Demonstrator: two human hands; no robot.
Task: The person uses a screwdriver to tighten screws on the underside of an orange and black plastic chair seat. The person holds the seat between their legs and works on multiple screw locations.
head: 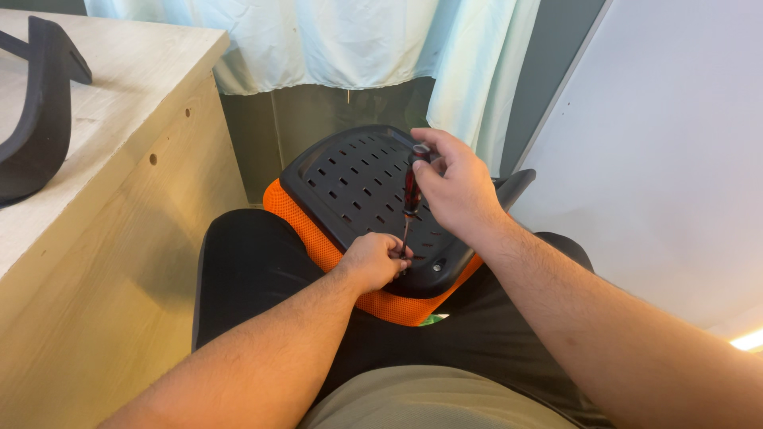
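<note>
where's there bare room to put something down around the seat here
The pale wooden top is bare between the black curved part and its right edge. The slotted seat base is bare at its far left. It is crowded near its front edge, where both hands meet the screwdriver.

black slotted seat base (354, 187), orange mesh cushion (318, 242), dark red screwdriver (411, 191)
</note>
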